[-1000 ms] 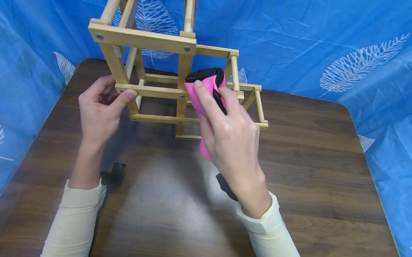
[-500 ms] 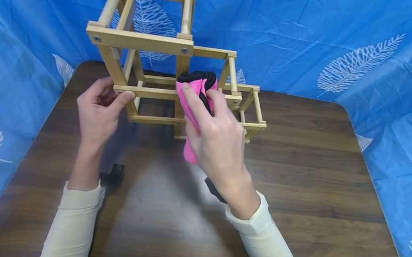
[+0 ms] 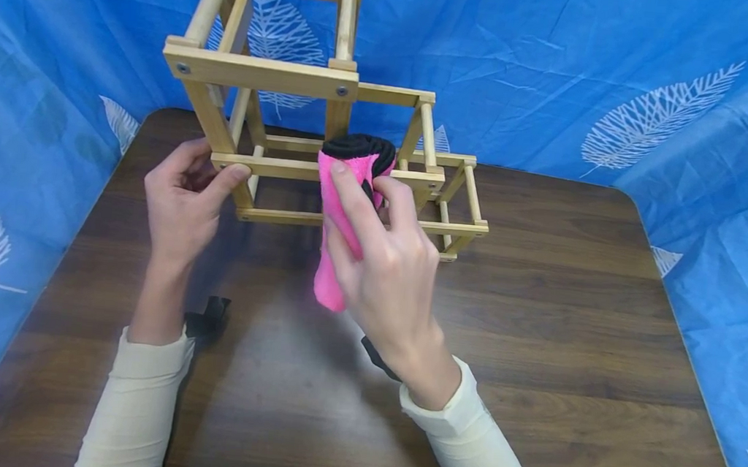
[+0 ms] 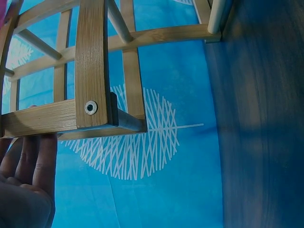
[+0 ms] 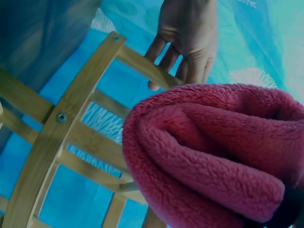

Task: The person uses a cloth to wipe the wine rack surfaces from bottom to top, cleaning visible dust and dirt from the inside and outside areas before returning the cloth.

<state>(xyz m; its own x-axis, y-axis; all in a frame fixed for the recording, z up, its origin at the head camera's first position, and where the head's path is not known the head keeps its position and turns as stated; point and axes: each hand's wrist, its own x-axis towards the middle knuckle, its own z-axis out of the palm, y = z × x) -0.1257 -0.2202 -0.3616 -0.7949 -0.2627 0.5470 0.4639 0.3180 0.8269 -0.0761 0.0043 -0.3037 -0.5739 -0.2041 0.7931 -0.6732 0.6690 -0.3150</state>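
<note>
A stepped wooden rack (image 3: 261,74) of pale slats and round dowels stands toward the back of the table. My left hand (image 3: 182,189) grips the left end of its middle front rail, thumb on the front face. In the left wrist view, that hand's fingers (image 4: 45,164) reach up behind a slat. My right hand (image 3: 388,264) holds a folded pink cloth (image 3: 330,281) with black trim over the same rail, near the central upright. The cloth's lower end hangs below the rail. In the right wrist view, the fluffy cloth (image 5: 204,142) covers part of the rack.
A dark wood-grain table (image 3: 572,315) lies under the rack, its rounded far corner at the right. Blue sheeting (image 3: 513,61) with white leaf prints hangs behind and along both sides. Black pieces (image 3: 209,316) show beside both wrists.
My right hand and the cloth have moved left along the middle rail, and slightly down toward me. The left hand keeps its grip at the rail's end.
</note>
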